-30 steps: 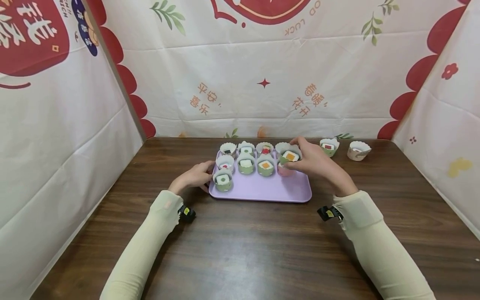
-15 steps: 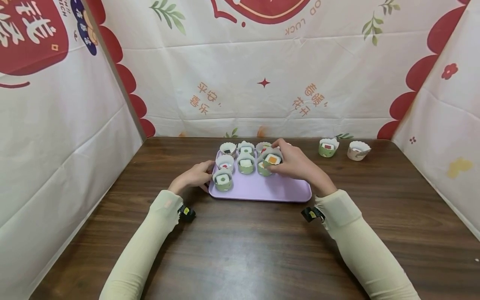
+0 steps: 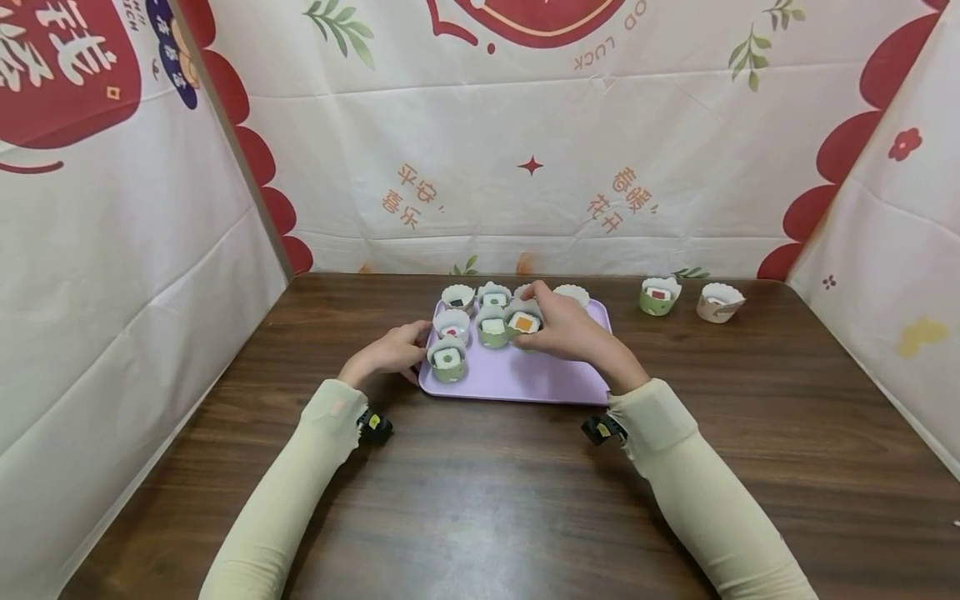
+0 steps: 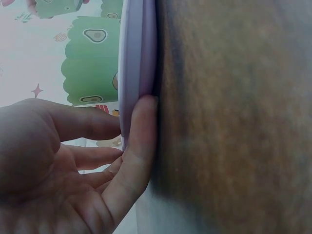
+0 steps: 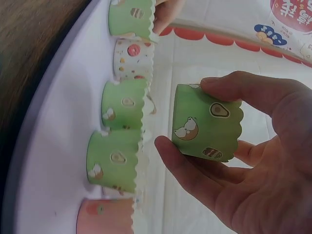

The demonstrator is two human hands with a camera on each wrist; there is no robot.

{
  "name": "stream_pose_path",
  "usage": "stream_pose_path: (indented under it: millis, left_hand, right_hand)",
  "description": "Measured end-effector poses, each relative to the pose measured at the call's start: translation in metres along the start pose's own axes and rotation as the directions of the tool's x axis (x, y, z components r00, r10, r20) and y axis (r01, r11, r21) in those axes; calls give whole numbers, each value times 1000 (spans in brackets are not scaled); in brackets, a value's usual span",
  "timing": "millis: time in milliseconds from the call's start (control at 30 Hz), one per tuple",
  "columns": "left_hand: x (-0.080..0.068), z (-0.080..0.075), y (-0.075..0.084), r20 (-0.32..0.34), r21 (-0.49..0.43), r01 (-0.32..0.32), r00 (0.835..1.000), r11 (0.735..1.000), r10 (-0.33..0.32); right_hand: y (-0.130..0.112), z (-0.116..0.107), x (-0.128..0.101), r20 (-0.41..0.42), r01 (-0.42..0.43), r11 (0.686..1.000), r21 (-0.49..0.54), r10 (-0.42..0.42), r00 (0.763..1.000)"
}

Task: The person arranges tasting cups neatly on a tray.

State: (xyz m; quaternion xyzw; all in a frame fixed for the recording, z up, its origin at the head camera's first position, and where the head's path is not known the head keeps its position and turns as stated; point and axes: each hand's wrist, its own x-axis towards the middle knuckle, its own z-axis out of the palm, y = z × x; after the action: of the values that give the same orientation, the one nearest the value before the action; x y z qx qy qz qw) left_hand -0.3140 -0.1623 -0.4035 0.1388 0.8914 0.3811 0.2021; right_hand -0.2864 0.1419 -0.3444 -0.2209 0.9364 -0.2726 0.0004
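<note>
In the head view my right hand (image 3: 572,329) holds a green paper baking cup (image 3: 522,321) with a white piece topped by an orange square inside. The right wrist view shows this cup raised above the other cups, between thumb and fingers. My left hand (image 3: 392,350) grips the left edge of a lilac tray (image 3: 517,382), its fingers on both faces of the rim in the left wrist view. Several cups stand on the tray's left and back parts, among them a green one (image 3: 448,367) at the front left. A pink cup (image 5: 105,217) is mostly hidden in the head view.
On the dark wooden table (image 3: 465,500), right of the tray, stand a green cup (image 3: 657,305) and a pale cup (image 3: 718,308), both with pieces inside. A printed white cloth (image 3: 480,200) hangs behind the table and along both sides.
My right hand has carried the green baking cup leftward over the tray, from above the pink cup to beside the middle green cup. My left hand stays on the tray's edge.
</note>
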Motion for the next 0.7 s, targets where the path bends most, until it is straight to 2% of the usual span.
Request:
stream_pose_path:
  millis: [367, 700]
  left_hand:
    - [1, 1, 0, -3, -13, -10, 1000, 1000, 10]
    - [-1, 1, 0, -7, -1, -5, 1000, 1000, 5]
  right_hand:
    - [-18, 19, 11, 47, 23, 1000, 13, -24, 999]
    - [-21, 35, 10, 91, 23, 1000, -3, -23, 996]
